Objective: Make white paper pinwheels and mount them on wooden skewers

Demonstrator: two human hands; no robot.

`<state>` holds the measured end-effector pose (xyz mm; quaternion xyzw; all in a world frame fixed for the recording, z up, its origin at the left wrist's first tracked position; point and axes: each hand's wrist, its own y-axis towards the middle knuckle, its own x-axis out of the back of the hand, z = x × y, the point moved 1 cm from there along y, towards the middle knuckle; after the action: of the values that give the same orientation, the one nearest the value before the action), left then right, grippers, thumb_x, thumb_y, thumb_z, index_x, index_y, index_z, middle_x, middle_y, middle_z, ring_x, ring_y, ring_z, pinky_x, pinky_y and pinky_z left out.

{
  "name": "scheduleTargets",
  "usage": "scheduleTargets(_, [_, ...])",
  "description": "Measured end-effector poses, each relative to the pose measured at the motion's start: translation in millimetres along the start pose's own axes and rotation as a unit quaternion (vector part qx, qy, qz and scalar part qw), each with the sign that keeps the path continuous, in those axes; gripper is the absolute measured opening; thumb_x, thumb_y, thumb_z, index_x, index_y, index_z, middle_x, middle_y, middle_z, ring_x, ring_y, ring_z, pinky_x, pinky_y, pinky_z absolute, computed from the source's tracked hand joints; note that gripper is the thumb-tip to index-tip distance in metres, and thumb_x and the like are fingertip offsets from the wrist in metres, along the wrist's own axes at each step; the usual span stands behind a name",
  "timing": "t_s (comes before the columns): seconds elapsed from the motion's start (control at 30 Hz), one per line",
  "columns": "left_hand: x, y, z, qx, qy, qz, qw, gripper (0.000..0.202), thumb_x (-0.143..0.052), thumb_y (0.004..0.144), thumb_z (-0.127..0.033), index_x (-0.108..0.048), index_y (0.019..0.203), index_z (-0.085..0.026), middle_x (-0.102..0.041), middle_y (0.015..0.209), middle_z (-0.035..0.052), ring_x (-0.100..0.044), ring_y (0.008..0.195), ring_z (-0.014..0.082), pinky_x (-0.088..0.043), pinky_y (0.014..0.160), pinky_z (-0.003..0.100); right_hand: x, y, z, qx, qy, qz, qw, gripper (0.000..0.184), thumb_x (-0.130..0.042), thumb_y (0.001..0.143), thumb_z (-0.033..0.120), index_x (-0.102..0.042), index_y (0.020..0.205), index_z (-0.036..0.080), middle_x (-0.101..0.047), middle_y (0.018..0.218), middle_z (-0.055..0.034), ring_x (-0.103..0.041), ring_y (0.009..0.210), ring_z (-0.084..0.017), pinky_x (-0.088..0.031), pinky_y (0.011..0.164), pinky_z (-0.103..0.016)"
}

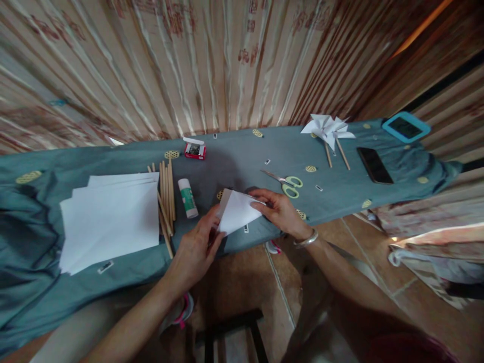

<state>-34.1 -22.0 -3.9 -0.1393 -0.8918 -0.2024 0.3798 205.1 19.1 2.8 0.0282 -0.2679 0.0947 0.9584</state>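
Between my two hands is a folded piece of white paper [239,212], roughly triangular, held just above the front part of the cloth-covered table. My left hand [198,241] pinches its lower left corner between thumb and fingers. On the opposite side, my right hand [279,209] grips the right corner, thumb on top; a bracelet circles that wrist. Scissors [288,184] with light green handles lie partly open just beyond my right hand. A green and white glue stick [188,198] lies on its side to the left of the paper.
A stack of white paper sheets [113,222] lies left, beside several wooden sticks [166,194]. Farther back stands an open small red box [195,150]. Paper pinwheels [328,130] on sticks, a black phone [375,165] and a blue-framed device [406,127] lie right. A curtain [227,65] hangs behind.
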Motion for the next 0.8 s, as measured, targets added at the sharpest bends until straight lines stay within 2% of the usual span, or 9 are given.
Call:
scheduleTargets(0.07, [2.0,1,-2,-0.009,0.011,-0.006,1.0,0.049,-0.049,0.093,-0.024,-0.033,0.139,-0.019,-0.065,0.106,0.0081,-0.068,0.083,0.017,-0.058,0.076,0.032,-3,6,-1,0.005,-0.014,0.003,1.0,0.029,-0.059,0.087,0.035,-0.065,0.111,0.019,-0.071,0.081,-0.0023,-0.063,0.069,-0.016,-0.046,0.061,-0.026])
scheduleTargets(0.17, [5.4,3,-8,-0.044,0.063,-0.027,0.997,0.05,-0.05,0.092,-0.023,-0.035,0.139,-0.016,-0.055,0.128,0.0166,-0.061,0.111,0.0234,-0.054,0.09,0.039,-7,14,1,0.012,-0.04,0.001,0.999,0.027,-0.059,0.087,0.032,-0.067,0.109,0.019,-0.073,0.086,-0.0031,-0.064,0.071,-0.017,-0.047,0.064,-0.027])
scheduleTargets(0.23, [3.5,3,-16,-0.102,0.124,-0.034,0.987,0.049,-0.05,0.091,-0.019,-0.037,0.138,-0.013,-0.048,0.138,0.0194,-0.05,0.125,0.0279,-0.048,0.1,0.045,-9,17,4,0.013,-0.056,-0.004,0.998,0.026,-0.059,0.087,0.029,-0.067,0.109,0.019,-0.074,0.088,-0.0035,-0.066,0.075,-0.018,-0.048,0.068,-0.028])
scheduleTargets(0.3, [-4.3,0,-26,-0.178,0.178,-0.021,0.968,0.044,-0.047,0.091,-0.013,-0.041,0.135,-0.011,-0.05,0.139,0.0186,-0.045,0.131,0.029,-0.042,0.106,0.047,-11,18,7,0.015,-0.07,-0.01,0.997,0.025,-0.058,0.087,0.027,-0.067,0.109,0.019,-0.074,0.091,-0.004,-0.068,0.079,-0.018,-0.049,0.072,-0.029])
scheduleTargets(0.37, [-16.1,-4,-35,-0.214,0.203,0.002,0.956,0.042,-0.047,0.091,-0.014,-0.044,0.132,-0.009,-0.05,0.14,0.0176,-0.038,0.137,0.0311,-0.037,0.11,0.05,-12,18,10,0.018,-0.087,-0.018,0.996,0.025,-0.058,0.086,0.025,-0.068,0.109,0.019,-0.074,0.094,-0.0046,-0.068,0.082,-0.019,-0.05,0.076,-0.03])
scheduleTargets(0.53, [-38.7,-9,-39,-0.177,0.199,0.081,0.96,0.06,-0.062,0.084,-0.028,-0.04,0.135,-0.004,-0.043,0.146,0.0221,-0.027,0.142,0.037,-0.032,0.112,0.054,-15,18,14,0.018,-0.124,-0.042,0.991,0.026,-0.059,0.085,0.023,-0.068,0.109,0.017,-0.074,0.099,-0.0066,-0.069,0.084,-0.019,-0.051,0.08,-0.03])
scheduleTargets(0.8, [-39.3,-8,-33,-0.158,0.205,0.119,0.959,0.065,-0.064,0.083,-0.029,-0.039,0.137,-0.002,-0.037,0.149,0.0253,-0.023,0.142,0.0407,-0.031,0.112,0.056,-17,18,13,0.037,-0.156,-0.057,0.985,0.027,-0.058,0.085,0.023,-0.068,0.11,0.019,-0.074,0.103,-0.0071,-0.068,0.087,-0.021,-0.051,0.083,-0.034])
